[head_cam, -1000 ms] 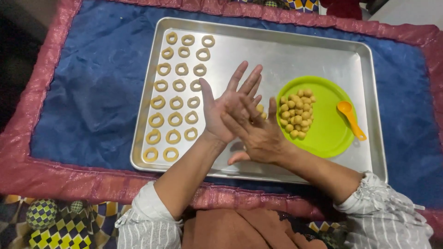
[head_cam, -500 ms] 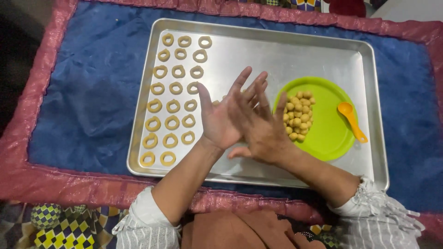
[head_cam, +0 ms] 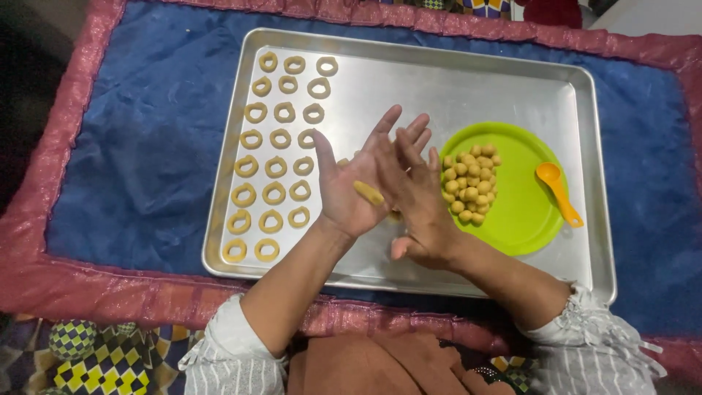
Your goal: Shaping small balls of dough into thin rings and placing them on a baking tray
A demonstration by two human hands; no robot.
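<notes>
**Head view: dough roll between two palms, above a baking tray**

Head view is showing a short roll of yellow dough (head_cam: pixel 368 192) lying across the palm of the left hand (head_cam: pixel 349 186). That hand is held palm up, fingers spread and pointing away from the person. The right hand (head_cam: pixel 417 197) is lying flat and slanted just beside it, fingers straight and close together, its palm side partly covering the left palm and the near end of the roll. Neither hand is pinching; the roll is being pressed between the open palms.

Just right of the hands, a heap of small dough balls (head_cam: pixel 470 186) is waiting on a green plate (head_cam: pixel 523 219); an orange spoon (head_cam: pixel 558 192) is resting on the far side of that plate. Left of the hands, finished dough rings (head_cam: pixel 272 153) are standing in three columns.

Under everything, a metal tray (head_cam: pixel 468 88) is sitting on a blue cloth with a red border (head_cam: pixel 124 146).

Progress, as a judgement: well over twenty rings are shaped, one piece is in hand, and a similar heap of balls is waiting unrolled, so roughly half is left.
</notes>
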